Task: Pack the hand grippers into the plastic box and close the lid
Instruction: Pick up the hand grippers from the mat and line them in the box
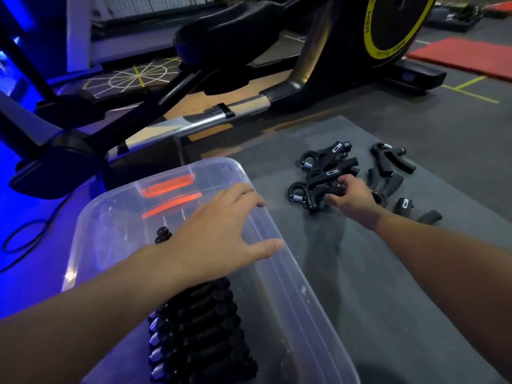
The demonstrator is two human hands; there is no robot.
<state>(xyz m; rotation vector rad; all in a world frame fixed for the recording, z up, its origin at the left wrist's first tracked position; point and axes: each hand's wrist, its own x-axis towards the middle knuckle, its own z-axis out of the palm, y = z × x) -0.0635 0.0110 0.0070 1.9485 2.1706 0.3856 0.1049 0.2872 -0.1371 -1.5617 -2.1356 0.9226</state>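
Hand grippers (pixel 327 176) lie piled on the grey mat (pixel 415 273); the right hand (pixel 353 196) grips one. A packed row (pixel 199 336) fills the clear plastic box (pixel 291 286), under the open left hand (pixel 219 231).

The left hand (pixel 219 231) covers part of the plastic box (pixel 291 273), hiding the far end of the row of hand grippers (pixel 199 336) packed inside; a small black piece (pixel 162 234) shows at the hand's nine o'clock, too little of it to identify; the box's near end and the row's last grippers run off the bottom edge; the right hand (pixel 352 198) sits on the loose pile of grippers (pixel 324 176), its fingers (pixel 336 199) curled so that whether they grasp one cannot be told; the forearm hides parts of the grippers at the hand's three o'clock; the exercise machine (pixel 277 65) is cut off at top and left.
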